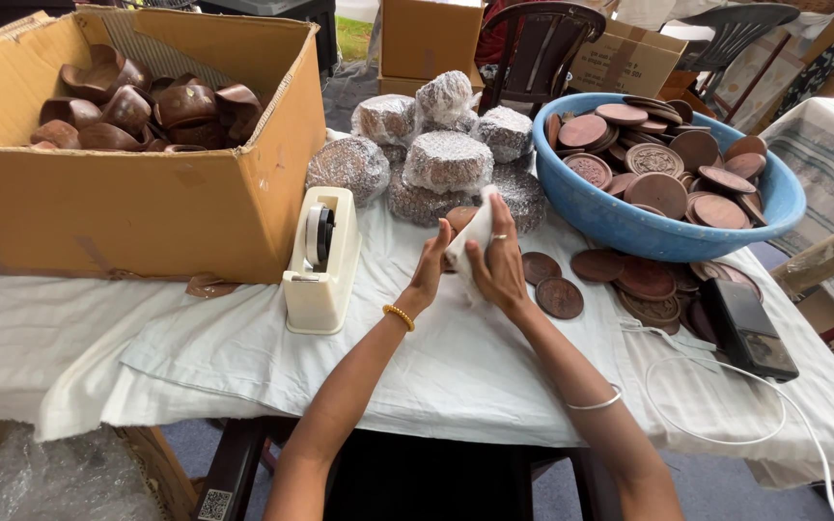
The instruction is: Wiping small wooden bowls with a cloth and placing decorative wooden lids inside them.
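I see my left hand (429,268) and right hand (500,265) both curled around a white cloth (472,234), gripping it above the table (456,376), just before the foil-wrapped bundles (448,159).

A single head-worn camera is looking steeply down and forward over the table (243,367) from the person's seated position. It is sitting close, taking in both forearms and reaching the chairs (542,48) beyond the far edge.

We hold a white cloth (472,234) bunched upright around a brown wooden disc (459,217), above the worktop (436,367).
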